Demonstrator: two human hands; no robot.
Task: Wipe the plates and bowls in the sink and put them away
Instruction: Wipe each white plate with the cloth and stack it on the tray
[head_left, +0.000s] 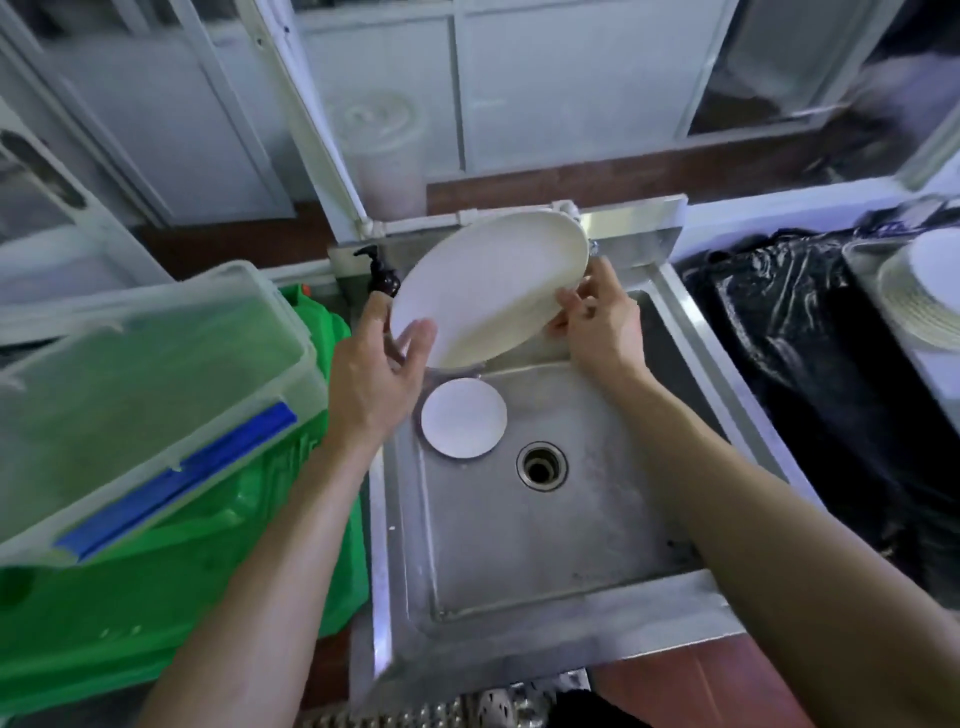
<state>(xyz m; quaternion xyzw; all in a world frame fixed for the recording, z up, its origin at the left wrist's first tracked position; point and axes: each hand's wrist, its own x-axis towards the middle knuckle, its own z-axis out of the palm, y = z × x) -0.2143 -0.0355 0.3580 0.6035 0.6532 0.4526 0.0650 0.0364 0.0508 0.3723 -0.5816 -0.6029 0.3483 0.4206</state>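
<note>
A large white plate (488, 288) is held tilted above the back of the steel sink (524, 519). My left hand (376, 364) grips its lower left rim, thumb on the face. At the plate's right rim my right hand (597, 322) pinches the edge with its fingers. No cloth is visible in either hand. A small white bowl or dish (463, 418) rests on the sink floor at the back left, below the held plate. The drain (542, 465) lies just right of it.
A clear lidded box with a blue clasp (140, 395) sits on a green crate (156, 597) to the left. A dark pump bottle (382, 275) stands at the sink's back left corner. Black plastic sheeting (810, 364) and stacked white plates (930, 291) lie to the right.
</note>
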